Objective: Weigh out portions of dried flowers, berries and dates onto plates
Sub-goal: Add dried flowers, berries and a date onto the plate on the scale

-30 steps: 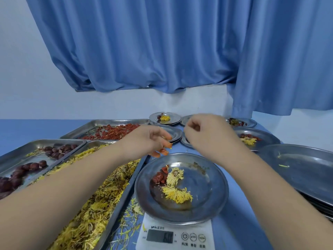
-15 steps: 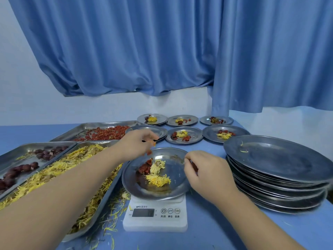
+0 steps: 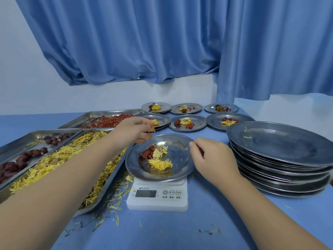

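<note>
Plate [image 3: 180,159] on scale [image 3: 156,201]: dates, flowers. Right hand [image 3: 212,156] dropped to right rim, fingers curled, contents unclear. Left hand [image 3: 134,129] still pinching berries [image 3: 152,130]; berry portion likely next.

**Surfaces at the weighing table**

Plate [image 3: 180,165] on the scale: thin metal, dull gloss, stained towards the centre; stacked plates [image 3: 279,141]: same metal, scuffed, soft reflections; date tray [image 3: 25,141]: metal, brighter sheen; scale [image 3: 156,204]: smooth white plastic, semi-matt; table top [image 3: 198,231]: blue, matt, smooth; curtain [image 3: 144,42]: blue cloth, faint satin sheen; dried flowers [image 3: 159,164]: fibrous, matt
</note>
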Demonstrator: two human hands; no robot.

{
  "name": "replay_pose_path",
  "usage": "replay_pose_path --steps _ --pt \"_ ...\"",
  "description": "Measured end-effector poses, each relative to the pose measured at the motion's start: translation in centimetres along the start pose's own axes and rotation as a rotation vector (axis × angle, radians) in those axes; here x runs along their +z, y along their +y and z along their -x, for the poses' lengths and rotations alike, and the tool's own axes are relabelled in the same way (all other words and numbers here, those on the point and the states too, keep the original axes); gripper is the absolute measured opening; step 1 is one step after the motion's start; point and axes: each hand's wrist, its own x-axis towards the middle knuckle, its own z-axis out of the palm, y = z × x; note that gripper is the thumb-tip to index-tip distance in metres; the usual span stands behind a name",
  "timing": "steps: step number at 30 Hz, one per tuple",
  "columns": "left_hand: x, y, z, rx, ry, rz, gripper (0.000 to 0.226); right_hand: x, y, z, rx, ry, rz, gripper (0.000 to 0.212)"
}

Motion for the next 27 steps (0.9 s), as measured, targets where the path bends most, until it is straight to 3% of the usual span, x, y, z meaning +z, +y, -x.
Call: replay_pose_path --steps 9,17,23,27 --pt "-1.4 -3.5 2.3 -0.045 0.221 0.099 0.016 0.9 0.6 -0.4 0.249 -0.018 -0.072 0.05" --pt "-0.6 -3.5 3.5 -0.136 0.178 0.28 0.02 1.4 1.4 -0.5 0.501 -0.25 -0.172 0.053" --pt "-0.9 -3.1 3.8 -0.119 0.159 0.341 0.017 1.3 0.5 -0.4 0.749 -0.322 -0.644 0.022" --pt "-1.8 -2.5 3.3 -0.073 0.157 0.411 0.019 1.1 -0.3 -0.4 0.843 -0.294 -0.943 0.022"
